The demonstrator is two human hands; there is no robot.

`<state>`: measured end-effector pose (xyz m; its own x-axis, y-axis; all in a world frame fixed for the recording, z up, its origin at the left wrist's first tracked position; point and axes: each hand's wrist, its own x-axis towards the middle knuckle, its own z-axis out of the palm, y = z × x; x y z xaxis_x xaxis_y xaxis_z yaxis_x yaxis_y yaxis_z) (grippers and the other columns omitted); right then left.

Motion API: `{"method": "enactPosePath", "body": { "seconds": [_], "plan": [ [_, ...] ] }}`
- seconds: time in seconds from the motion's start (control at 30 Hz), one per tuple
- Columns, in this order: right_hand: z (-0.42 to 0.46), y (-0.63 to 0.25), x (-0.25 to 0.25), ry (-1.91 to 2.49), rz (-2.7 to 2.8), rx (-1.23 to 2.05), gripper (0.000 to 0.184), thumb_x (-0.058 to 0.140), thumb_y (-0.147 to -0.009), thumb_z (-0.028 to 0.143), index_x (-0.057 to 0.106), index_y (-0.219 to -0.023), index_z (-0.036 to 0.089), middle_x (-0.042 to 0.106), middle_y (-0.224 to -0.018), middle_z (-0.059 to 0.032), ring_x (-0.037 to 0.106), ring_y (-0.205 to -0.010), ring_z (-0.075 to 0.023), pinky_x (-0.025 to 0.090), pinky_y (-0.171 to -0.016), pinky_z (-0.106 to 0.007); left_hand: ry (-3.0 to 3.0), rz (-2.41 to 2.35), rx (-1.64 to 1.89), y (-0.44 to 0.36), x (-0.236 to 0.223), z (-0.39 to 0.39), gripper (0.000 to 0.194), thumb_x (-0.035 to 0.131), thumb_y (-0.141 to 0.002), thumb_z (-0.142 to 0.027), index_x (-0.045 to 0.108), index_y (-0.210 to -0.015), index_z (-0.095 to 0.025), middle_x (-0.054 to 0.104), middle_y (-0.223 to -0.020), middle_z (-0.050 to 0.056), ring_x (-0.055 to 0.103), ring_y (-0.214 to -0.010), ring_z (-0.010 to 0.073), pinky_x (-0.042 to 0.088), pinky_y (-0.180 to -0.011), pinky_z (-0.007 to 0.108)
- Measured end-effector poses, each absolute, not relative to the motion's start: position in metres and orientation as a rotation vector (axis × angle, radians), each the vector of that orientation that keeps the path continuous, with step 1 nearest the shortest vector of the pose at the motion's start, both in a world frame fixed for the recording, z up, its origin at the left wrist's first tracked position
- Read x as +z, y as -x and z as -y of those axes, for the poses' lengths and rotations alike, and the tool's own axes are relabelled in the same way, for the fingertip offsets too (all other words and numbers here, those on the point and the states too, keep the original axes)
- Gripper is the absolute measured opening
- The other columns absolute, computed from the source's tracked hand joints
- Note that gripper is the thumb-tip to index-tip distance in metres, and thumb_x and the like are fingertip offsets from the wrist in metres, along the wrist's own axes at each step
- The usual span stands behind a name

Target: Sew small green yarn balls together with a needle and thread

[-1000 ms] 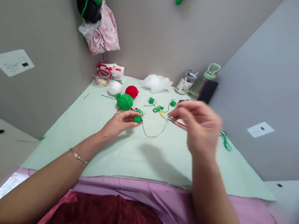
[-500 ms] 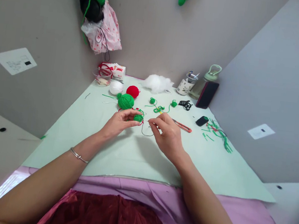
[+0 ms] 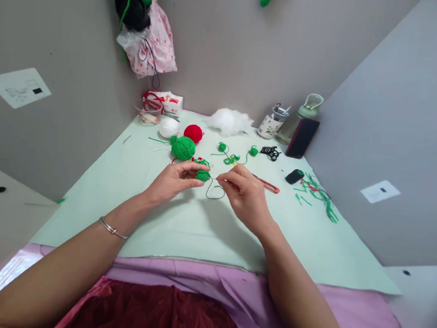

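Clock centred on the small green crocheted piece (image 3: 202, 175), and nearest of all, towards six, there's the dark red garment (image 3: 146, 314) against the lilac cloth (image 3: 359, 311). Up onto the pale green surface (image 3: 178, 241): a silver bracelet (image 3: 113, 229) gleams at eight, and the left hand (image 3: 167, 182) comes in between eight and nine. Its grip is closed, fingers above, thumb below, pinching that green piece at the very tips!

Across at three to four, the right hand (image 3: 246, 193) has thumb and fingers pressed together on a thin sliver (image 3: 213, 178), needle-like but too small to make out, aimed at the piece. Between the hands, a dark thread (image 3: 214, 199) curls in a loop at five.

Right on three, a red-orange cutter (image 3: 266, 184) pokes out past the right hand; further along, a black object (image 3: 295, 177), then green scraps (image 3: 319, 196).

Deeper now! Green ball (image 3: 183, 148) at ten, red ball (image 3: 193, 133) at eleven, white ball (image 3: 169, 127) just behind. Black clip (image 3: 270, 153) at two. And farthest back: white stuffing (image 3: 229, 122) at one, then pen cup (image 3: 270, 126), bottle (image 3: 286, 133) and leaning phone (image 3: 302, 139) bunched around two.
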<state>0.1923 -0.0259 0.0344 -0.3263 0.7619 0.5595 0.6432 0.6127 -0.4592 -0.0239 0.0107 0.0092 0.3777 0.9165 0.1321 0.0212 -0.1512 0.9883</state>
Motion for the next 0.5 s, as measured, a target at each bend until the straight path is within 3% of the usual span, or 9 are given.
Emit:
{"method": "enactPosePath", "body": {
  "seconds": [0.5],
  "plan": [
    [0.012, -0.202, 0.039, 0.999, 1.784, 0.964, 0.01, 0.074, -0.084, 0.029, 0.078, -0.082, 0.019, 0.058, -0.073, -0.0005, 0.05, -0.071, -0.0135, 0.039, -0.066, -0.029, -1.372, -0.694, 0.846, 0.028, 0.005, -0.012, 0.039, 0.077, -0.082, -0.04, 0.072, -0.116, -0.022, 0.073, -0.104, 0.006, 0.068, -0.09, 0.0181, 0.05, -0.094, 0.037]
  ]
}}
